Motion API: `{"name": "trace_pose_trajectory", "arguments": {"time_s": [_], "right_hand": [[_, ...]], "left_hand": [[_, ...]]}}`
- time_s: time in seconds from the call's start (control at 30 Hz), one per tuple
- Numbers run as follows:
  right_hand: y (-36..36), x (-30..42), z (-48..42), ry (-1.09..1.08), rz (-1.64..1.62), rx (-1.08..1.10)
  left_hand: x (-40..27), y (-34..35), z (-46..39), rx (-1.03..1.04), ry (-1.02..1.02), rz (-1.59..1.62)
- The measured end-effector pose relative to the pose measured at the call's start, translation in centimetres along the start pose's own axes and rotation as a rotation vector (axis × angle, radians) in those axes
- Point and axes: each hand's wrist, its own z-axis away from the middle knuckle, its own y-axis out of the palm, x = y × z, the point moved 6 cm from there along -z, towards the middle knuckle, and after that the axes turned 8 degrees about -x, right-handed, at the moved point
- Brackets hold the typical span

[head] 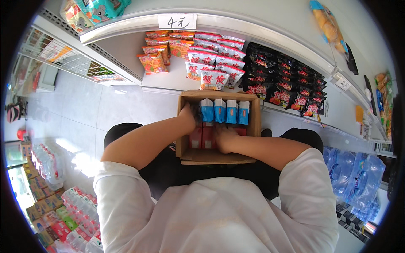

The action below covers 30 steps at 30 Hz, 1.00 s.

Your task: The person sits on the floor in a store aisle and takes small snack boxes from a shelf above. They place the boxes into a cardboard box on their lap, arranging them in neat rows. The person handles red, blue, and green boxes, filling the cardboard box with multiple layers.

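An open cardboard box (218, 158) stands before me between my knees. A row of several blue and white packs (232, 112) is upright in its far half. Red boxes (195, 139) lie lower in the near half. My left hand (189, 116) reaches down inside the left wall, beside the leftmost blue pack; its fingers are in shadow, and a grip cannot be made out. On the red boxes, just below the blue row, rests my right hand (225, 136). Its fingertips are partly hidden, so whether they hold anything is unclear.
Behind the box, a white shelf (171, 83) carries orange snack bags (152, 63), white and red bags (214, 79) and black bags (281, 91). An upper shelf edge (246, 23) overhangs them. Wrapped water bottles (351, 177) stand right; bottle packs (80, 202) stand left.
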Motion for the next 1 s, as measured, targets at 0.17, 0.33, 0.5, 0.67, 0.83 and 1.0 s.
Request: {"name": "trace_pose_trajectory", "arguments": {"time_s": [0.17,0.33,0.5,0.67,0.83,1.0], "right_hand": [[-6.2,1.9,1.9,-0.18,-0.127,0.503],[-21.3,3.0,8.9,-0.531,-0.63,-0.184],[-33.5,2.6,20.7,-1.038,-1.138,-0.807],[-35.0,5.9,25.6,-1.475,-1.348,-1.187],[-33.6,7.3,26.0,-1.485,-1.522,-1.573],[-35.2,9.8,25.6,-1.184,-1.715,-2.114]], "left_hand": [[-0.1,-3.1,1.2,0.238,0.055,0.077],[1.7,-7.8,4.4,0.155,-0.003,0.43],[5.1,-15.9,8.3,-0.582,0.081,0.464],[11.5,-24.9,14.5,-1.486,-0.043,0.56],[23.4,-31.4,15.3,-1.723,-0.403,0.523],[35.0,-35.2,11.7,-1.538,-0.768,0.068]]}}
